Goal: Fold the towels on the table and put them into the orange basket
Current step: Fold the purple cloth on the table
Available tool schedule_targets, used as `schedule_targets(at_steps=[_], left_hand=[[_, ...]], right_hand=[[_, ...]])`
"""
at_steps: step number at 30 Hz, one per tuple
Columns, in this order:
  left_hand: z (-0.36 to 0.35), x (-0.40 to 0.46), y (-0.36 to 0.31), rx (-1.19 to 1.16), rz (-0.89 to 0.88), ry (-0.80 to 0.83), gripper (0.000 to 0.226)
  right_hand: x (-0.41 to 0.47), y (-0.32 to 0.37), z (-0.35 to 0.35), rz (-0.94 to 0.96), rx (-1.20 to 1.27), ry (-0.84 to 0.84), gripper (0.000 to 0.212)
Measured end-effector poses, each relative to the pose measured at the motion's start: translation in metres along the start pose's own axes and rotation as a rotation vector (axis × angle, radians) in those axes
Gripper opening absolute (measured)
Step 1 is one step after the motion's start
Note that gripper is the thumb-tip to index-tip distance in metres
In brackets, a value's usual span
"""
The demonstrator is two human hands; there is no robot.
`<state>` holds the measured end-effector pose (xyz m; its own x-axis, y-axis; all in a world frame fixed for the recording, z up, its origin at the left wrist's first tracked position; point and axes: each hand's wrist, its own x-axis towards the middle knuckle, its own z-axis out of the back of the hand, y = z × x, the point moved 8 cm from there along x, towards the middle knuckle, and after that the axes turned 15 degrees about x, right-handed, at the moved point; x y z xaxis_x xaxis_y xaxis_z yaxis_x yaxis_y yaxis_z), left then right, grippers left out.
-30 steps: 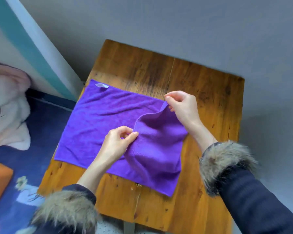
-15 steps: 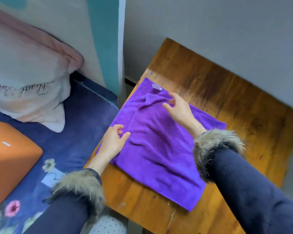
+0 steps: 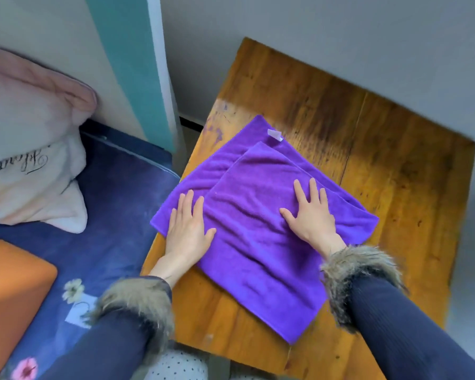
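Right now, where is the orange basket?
In the head view, the orange basket sits at the far lower left, on the blue flowered bedding, below the pink pillow and left of the wooden table.

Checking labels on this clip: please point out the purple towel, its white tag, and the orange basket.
purple towel (image 3: 258, 242): head view, middle of the folded top layer.
white tag (image 3: 275, 134): head view, centre of the tag at the far corner.
orange basket (image 3: 8, 297): head view, its visible side, lower left.

Soft, even daylight; slight blur and wide-angle edge distortion.
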<state>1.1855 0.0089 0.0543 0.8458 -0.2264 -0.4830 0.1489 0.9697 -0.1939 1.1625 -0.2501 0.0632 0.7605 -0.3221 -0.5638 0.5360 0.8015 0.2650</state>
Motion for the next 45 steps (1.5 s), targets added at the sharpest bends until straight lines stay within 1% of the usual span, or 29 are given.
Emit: schedule_targets(at_steps=[3, 5, 7, 10, 11, 12, 13, 15, 16, 17, 18, 19, 22, 24, 26, 28, 30, 33, 35, 37, 40, 43, 45], left_hand=[[0.008, 0.020, -0.015, 0.042, -0.085, 0.037, 0.066], [0.012, 0.028, -0.037, 0.081, -0.185, 0.040, 0.062], [0.012, 0.032, -0.063, 0.158, -0.303, 0.060, 0.066], [0.004, 0.031, -0.102, 0.297, -0.487, 0.151, 0.076], [0.003, 0.030, -0.112, 0.314, -0.541, 0.146, 0.075], [0.004, 0.029, -0.120, 0.308, -0.582, 0.099, 0.071], [0.009, 0.029, -0.125, 0.284, -0.601, 0.009, 0.065], [0.019, 0.030, -0.121, 0.261, -0.547, -0.158, 0.049], [0.022, 0.031, -0.115, 0.271, -0.492, -0.194, 0.041], [0.022, 0.032, -0.107, 0.291, -0.435, -0.201, 0.035], [0.022, 0.033, -0.099, 0.318, -0.382, -0.185, 0.032], [0.020, 0.034, -0.091, 0.352, -0.335, -0.154, 0.031], [0.020, 0.037, -0.072, 0.422, -0.231, -0.057, 0.028], [0.022, 0.039, -0.067, 0.425, -0.209, -0.006, 0.023], [0.022, 0.037, -0.063, 0.341, -0.200, 0.065, 0.020], [0.025, 0.032, -0.064, 0.205, -0.223, 0.112, 0.025], [0.034, 0.024, -0.069, 0.040, -0.256, 0.103, 0.027], [0.048, 0.013, -0.070, -0.187, -0.219, 0.125, 0.023], [0.051, 0.010, -0.069, -0.247, -0.205, 0.194, 0.016], [0.053, 0.010, -0.067, -0.201, -0.220, 0.241, 0.010], [0.062, 0.013, -0.061, -0.064, -0.197, 0.223, 0.010], [0.077, 0.022, -0.064, -0.061, -0.164, 0.125, 0.014], [0.082, 0.030, -0.070, -0.076, -0.174, 0.046, 0.015]], right_hand=[[-0.030, -0.029, -0.008, -0.071, -0.040, 0.059, 0.078], [-0.055, -0.051, -0.016, -0.174, -0.039, 0.113, 0.079], [-0.081, -0.073, -0.028, -0.303, -0.042, 0.204, 0.081], [-0.116, -0.100, -0.041, -0.485, -0.061, 0.366, 0.083], [-0.122, -0.103, -0.038, -0.504, -0.074, 0.386, 0.077], [-0.123, -0.104, -0.031, -0.489, -0.087, 0.363, 0.067], [-0.119, -0.102, -0.020, -0.449, -0.087, 0.291, 0.053], [-0.105, -0.099, 0.009, -0.346, -0.043, 0.043, 0.036], [-0.097, -0.098, 0.023, -0.280, -0.001, -0.096, 0.032], [-0.088, -0.095, 0.034, -0.203, 0.055, -0.216, 0.028], [-0.078, -0.091, 0.043, -0.120, 0.107, -0.294, 0.026], [-0.068, -0.087, 0.047, -0.044, 0.133, -0.326, 0.025], [-0.038, -0.079, 0.048, 0.090, 0.036, -0.290, 0.035], [-0.025, -0.076, 0.046, 0.121, -0.046, -0.246, 0.035], [-0.020, -0.075, 0.046, 0.146, -0.092, -0.220, 0.030], [-0.022, -0.075, 0.049, 0.168, -0.105, -0.211, 0.027], [-0.027, -0.075, 0.053, 0.172, -0.098, -0.198, 0.026], [-0.037, -0.079, 0.060, 0.160, -0.061, -0.188, 0.023], [-0.044, -0.088, 0.065, 0.143, -0.047, -0.186, 0.020], [-0.050, -0.102, 0.073, 0.122, -0.044, -0.200, 0.014], [-0.052, -0.123, 0.089, 0.076, 0.039, -0.236, 0.012], [-0.044, -0.133, 0.102, 0.058, 0.158, -0.290, 0.016], [-0.036, -0.133, 0.108, 0.056, 0.231, -0.341, 0.016]])
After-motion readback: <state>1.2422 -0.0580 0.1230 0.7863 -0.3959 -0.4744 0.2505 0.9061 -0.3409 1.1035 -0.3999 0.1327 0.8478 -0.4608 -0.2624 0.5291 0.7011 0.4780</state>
